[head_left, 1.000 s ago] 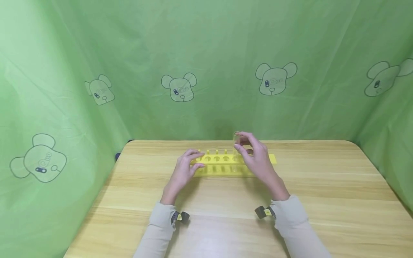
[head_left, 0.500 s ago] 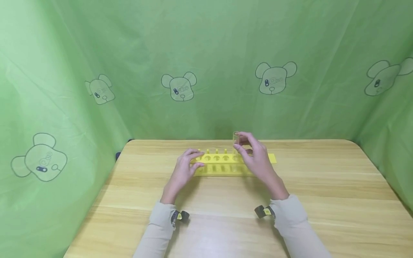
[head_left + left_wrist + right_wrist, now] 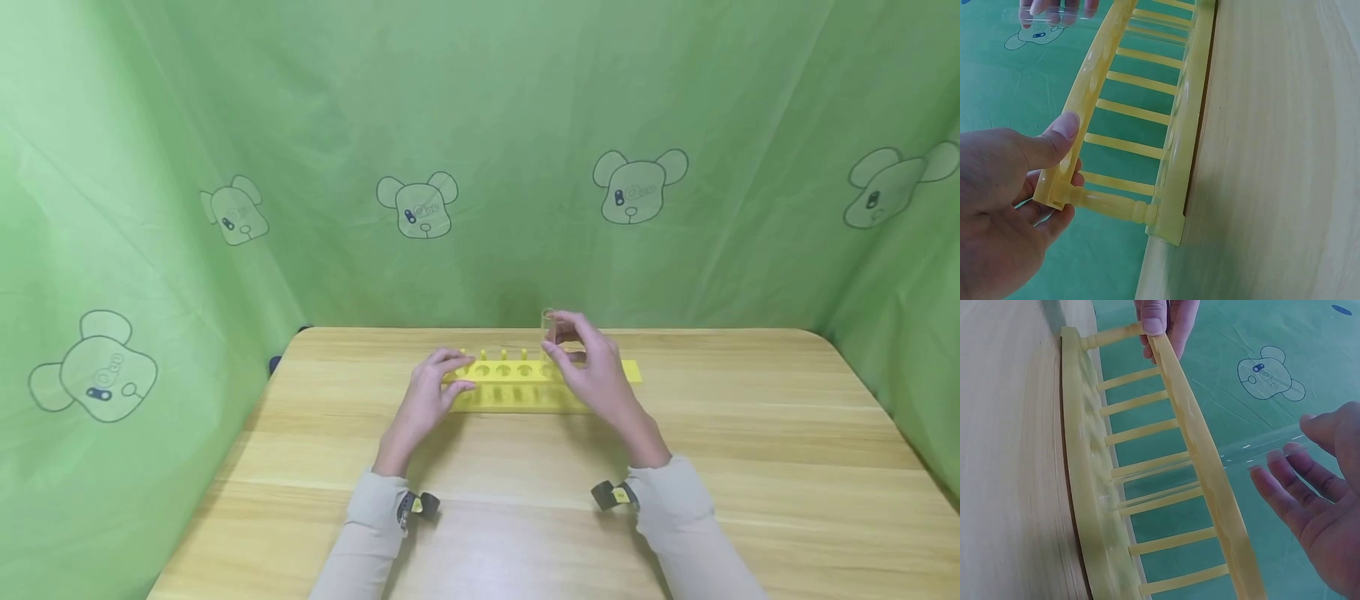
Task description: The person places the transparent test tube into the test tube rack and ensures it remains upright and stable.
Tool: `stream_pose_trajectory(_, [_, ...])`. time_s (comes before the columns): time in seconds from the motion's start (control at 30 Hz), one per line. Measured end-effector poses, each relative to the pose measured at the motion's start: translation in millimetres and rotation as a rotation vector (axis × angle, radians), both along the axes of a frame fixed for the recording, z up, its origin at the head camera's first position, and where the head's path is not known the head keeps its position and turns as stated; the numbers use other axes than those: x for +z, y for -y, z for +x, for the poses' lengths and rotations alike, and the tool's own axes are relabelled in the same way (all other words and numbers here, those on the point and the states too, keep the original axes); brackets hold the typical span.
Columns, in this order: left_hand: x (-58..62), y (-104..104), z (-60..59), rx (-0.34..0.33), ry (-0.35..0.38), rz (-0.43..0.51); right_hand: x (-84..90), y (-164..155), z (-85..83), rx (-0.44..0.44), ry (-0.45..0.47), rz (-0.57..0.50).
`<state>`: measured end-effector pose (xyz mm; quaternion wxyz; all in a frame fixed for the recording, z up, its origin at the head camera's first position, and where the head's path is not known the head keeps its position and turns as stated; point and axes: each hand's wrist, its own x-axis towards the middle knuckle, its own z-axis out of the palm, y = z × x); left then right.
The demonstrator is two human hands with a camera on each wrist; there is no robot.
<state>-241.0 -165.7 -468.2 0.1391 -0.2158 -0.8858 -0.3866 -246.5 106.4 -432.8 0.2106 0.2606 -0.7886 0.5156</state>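
A yellow test tube rack (image 3: pixel 510 396) stands across the far middle of the wooden table (image 3: pixel 750 433). My left hand (image 3: pixel 459 377) grips the rack's left end, thumb on the top bar and fingers under it, as the left wrist view shows (image 3: pixel 1063 169). A clear test tube (image 3: pixel 548 321) stands upright in a hole right of the rack's middle. My right hand (image 3: pixel 558 342) pinches its upper end between thumb and fingertips. In the right wrist view the tube (image 3: pixel 1254 453) runs through the rack's top bar (image 3: pixel 1197 437) down to the base, with my right hand (image 3: pixel 1291 447) at its top.
A green cloth with bear prints (image 3: pixel 480 125) hangs behind and at both sides of the table. The rack's other holes hold nothing. Small cameras sit on both wrists (image 3: pixel 420 504) (image 3: pixel 615 494). Bare wood lies in front of the rack.
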Motion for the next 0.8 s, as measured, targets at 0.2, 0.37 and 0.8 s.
stream_pose_trajectory(0.2, [-1.5, 1.2, -1.8, 0.002, 0.002, -0.005, -0.2, -0.6, -1.0, 0.006, -0.002, 0.021])
stream_pose_trajectory(0.37, [-0.4, 2.2, -3.3, 0.000, -0.004, -0.025, -0.7, -0.8, -3.0, 0.002, -0.009, 0.026])
stream_pose_trajectory(0.8, [-3.6, 1.6, 0.1, -0.001, 0.045, -0.053, -1.3, -3.5, -1.3, -0.009, 0.019, 0.051])
